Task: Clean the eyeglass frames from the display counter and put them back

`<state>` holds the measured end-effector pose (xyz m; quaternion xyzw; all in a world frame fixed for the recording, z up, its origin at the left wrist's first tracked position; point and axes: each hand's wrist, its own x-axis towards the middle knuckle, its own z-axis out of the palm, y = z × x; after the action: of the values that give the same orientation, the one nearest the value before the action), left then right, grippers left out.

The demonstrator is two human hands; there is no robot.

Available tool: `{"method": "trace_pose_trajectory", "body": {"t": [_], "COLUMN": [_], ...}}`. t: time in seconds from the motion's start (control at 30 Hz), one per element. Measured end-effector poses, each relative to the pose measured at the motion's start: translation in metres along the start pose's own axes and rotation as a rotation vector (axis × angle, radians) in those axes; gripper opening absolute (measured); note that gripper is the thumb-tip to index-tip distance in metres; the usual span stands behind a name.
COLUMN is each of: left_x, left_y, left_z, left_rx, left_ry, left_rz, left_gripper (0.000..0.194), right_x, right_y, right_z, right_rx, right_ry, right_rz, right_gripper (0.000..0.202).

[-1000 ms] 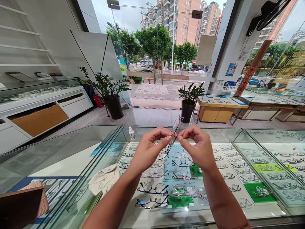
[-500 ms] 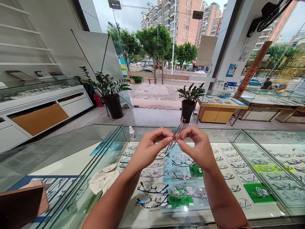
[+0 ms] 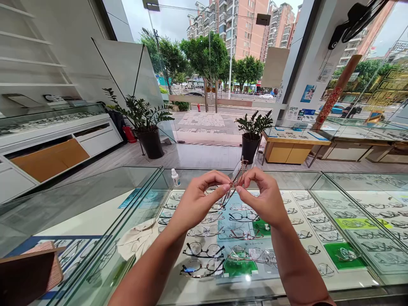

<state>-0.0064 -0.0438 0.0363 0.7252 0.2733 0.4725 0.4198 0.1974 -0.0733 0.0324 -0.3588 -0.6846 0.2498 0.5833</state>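
A thin-framed pair of eyeglasses [image 3: 237,170] is held up on its side between my two hands, above a glass display case. My left hand [image 3: 205,195] pinches it near the middle with thumb and forefinger. From the other side, the thumb and fingers of my right hand [image 3: 261,193] close on it, close to my left fingertips. Exactly which part each hand grips is too small to tell. Under the glass lie rows of eyeglasses, among them a dark pair [image 3: 204,250] below my hands.
A small white bottle [image 3: 175,177] stands at the case's back left. A beige cloth [image 3: 138,239] lies at the left, near a brown box [image 3: 27,274]. Beyond the case are two potted plants [image 3: 151,142] [image 3: 250,144] and a glass door.
The eyeglasses have turned slightly between my fingers, with a lens now showing more near the top. Both hands keep nearly the same pose, and the view has shifted a little.
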Motion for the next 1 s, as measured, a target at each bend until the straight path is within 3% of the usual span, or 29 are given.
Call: {"method": "trace_pose_trajectory", "body": {"t": [0.13, 0.3, 0.77, 1.0], "left_x": [-0.0015, -0.0049, -0.0064, -0.005], "left_y": [0.0021, 0.0062, 0.0081, 0.0075], "left_z": [0.002, 0.0043, 0.0079, 0.008], "left_rx": [0.079, 0.162, 0.236, 0.205], "left_ry": [0.068, 0.104, 0.09, 0.097], "left_rz": [0.036, 0.081, 0.165, 0.132], "left_gripper": [0.017, 0.016, 0.013, 0.013], "right_x": [-0.0002, -0.0003, -0.0016, -0.0014], "right_y": [-0.0003, -0.001, -0.0013, -0.0046], "right_z": [0.0012, 0.0017, 0.0043, 0.0024], "right_rx": [-0.107, -0.053, -0.074, -0.063], "right_ry": [0.061, 0.054, 0.05, 0.037], "right_rz": [-0.011, -0.01, 0.027, 0.015], "right_gripper": [0.018, 0.017, 0.025, 0.028]}}
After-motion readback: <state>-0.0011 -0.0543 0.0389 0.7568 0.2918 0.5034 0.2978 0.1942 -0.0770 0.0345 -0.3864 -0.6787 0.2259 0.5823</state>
